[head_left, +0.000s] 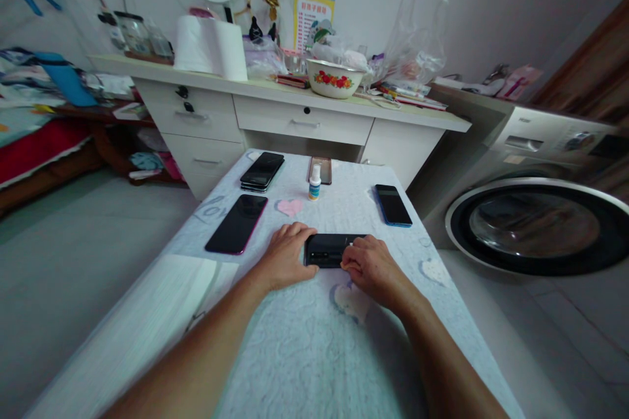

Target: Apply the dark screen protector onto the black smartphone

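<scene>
A dark smartphone (325, 247) lies back side up and lengthwise across the cloth-covered table, its camera strip near the left end. My left hand (285, 256) grips that end between thumb and fingers. On the phone's right half rests my right hand (372, 264), fingers bunched together; a bit of something pale shows at the fingertips, too small to name. Beyond the phone stands a small spray bottle (314, 183) with a white cap and a blue label. Behind the bottle lies a phone case (322, 169), or a similar flat, framed piece.
A phone with a pink edge (238, 224) lies at left, and stacked phones (262, 171) sit behind it. Another phone (393, 205) is at right. A white desk (304, 119) with a floral bowl (336, 80) stands beyond the table; a washing machine (535, 144) is at right.
</scene>
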Motion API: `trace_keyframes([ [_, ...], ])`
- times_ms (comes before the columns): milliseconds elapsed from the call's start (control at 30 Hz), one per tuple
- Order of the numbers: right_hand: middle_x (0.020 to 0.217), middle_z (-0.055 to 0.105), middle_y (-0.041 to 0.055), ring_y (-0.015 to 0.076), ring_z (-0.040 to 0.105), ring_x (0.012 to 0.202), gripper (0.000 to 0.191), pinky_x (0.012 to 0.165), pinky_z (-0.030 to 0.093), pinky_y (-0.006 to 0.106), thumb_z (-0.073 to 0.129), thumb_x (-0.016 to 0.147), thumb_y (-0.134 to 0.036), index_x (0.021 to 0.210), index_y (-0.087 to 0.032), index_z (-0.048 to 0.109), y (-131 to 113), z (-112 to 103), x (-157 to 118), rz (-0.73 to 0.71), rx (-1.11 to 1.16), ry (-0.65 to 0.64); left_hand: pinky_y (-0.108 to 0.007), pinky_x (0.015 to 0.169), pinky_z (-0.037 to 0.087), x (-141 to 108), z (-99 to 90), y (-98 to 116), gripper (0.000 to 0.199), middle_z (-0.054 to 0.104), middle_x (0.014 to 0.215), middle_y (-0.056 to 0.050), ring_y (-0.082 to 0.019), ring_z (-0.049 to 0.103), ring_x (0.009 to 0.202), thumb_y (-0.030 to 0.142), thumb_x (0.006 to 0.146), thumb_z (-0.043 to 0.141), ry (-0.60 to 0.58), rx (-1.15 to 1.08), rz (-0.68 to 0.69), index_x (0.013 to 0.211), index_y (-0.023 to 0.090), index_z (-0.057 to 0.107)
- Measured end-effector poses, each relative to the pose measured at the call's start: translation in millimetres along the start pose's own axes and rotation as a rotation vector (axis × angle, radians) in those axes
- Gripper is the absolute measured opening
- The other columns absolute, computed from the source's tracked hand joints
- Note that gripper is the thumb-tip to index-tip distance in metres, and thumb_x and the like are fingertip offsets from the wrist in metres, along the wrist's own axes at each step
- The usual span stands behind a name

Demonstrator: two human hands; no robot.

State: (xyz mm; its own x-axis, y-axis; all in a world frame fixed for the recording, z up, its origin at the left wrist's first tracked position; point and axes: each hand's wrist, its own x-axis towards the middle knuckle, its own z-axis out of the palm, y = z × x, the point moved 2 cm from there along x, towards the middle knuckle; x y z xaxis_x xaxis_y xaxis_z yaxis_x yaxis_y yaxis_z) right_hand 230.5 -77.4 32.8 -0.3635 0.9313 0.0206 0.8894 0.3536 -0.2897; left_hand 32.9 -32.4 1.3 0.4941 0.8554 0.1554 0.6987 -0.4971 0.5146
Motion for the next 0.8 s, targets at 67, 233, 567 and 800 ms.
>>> trace_keyframes([
  [67,0.084,0.060,0.0017,0.0164,0.046,0.085,0.013,0.075,0.027,0.029,0.057,0.080,-0.012,0.081,-0.021,0.065,1,-2,-1,0.010,-0.008,-0.008,-0.041,0.099,0.036,0,-0.2,0,0.061,0.052,0.120,-0.005,-0.028,0.047,0.111,0.030,0.062,0.067,-0.002,-0.002,-0.001,0.121,0.026,0.051],
  [233,0.086,0.059,0.0020,0.0171,0.045,0.086,0.011,0.076,0.027,0.030,0.057,0.082,-0.016,0.084,-0.023,0.067,-1,4,3,-0.025,-0.009,0.049,-0.041,0.099,0.037,0,1.5,-1,0.061,0.053,0.120,-0.005,-0.028,0.046,0.111,0.031,0.062,0.067,0.006,0.010,0.002,0.121,0.025,0.051],
  [567,0.085,0.059,0.0039,0.0180,0.045,0.085,0.013,0.077,0.029,0.031,0.055,0.086,-0.021,0.086,-0.022,0.068,-12,15,10,-0.090,0.008,0.099,-0.041,0.097,0.037,0,0.6,-1,0.061,0.053,0.119,-0.006,-0.028,0.048,0.110,0.033,0.061,0.068,0.005,0.019,-0.003,0.120,0.025,0.052],
  [800,0.086,0.062,0.0030,0.0176,0.046,0.084,0.014,0.076,0.028,0.029,0.057,0.082,-0.015,0.087,-0.022,0.068,-3,6,8,-0.017,0.023,0.049,-0.041,0.097,0.038,0,0.7,0,0.060,0.053,0.119,-0.005,-0.028,0.047,0.110,0.032,0.063,0.066,0.001,0.021,0.000,0.120,0.025,0.051],
])
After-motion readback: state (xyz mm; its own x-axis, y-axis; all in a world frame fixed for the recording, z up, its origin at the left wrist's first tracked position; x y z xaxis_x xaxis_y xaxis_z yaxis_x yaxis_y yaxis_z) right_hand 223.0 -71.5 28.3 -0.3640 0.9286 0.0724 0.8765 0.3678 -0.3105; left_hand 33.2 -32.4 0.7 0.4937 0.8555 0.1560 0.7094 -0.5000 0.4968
